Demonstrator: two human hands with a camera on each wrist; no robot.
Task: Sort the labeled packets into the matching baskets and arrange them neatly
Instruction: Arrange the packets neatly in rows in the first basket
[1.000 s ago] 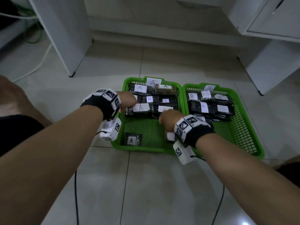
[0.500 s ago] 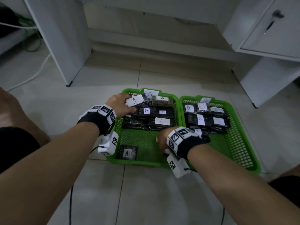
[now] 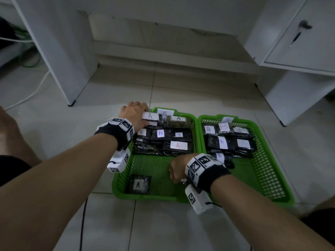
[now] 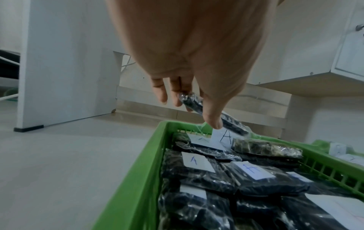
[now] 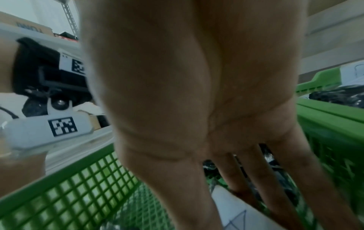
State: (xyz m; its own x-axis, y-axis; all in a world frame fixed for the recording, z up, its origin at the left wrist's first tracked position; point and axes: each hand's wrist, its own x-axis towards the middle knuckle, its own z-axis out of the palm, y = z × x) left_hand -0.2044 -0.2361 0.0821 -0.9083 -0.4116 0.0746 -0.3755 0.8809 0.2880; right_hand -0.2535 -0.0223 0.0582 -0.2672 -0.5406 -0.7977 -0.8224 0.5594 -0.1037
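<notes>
Over the far left corner of the left green basket [image 3: 119,180], the left hand [image 3: 135,115] is pinching an A-labeled packet [image 4: 211,115] between thumb and fingers, tilted above the stacked A packets [image 3: 163,140]. The right hand [image 3: 178,169] is reaching down with straight fingers onto a labeled packet [image 5: 232,207] near that basket's front; grasp unclear.

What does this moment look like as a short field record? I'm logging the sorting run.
left basket: green, holds A packets, most stacked at the far end
right basket: green, holds B packets
left hand: pinches an A packet over the far left corner
right hand: reaches down to a labeled packet in the left basket; grip unclear
loose A packet: near front edge
</notes>
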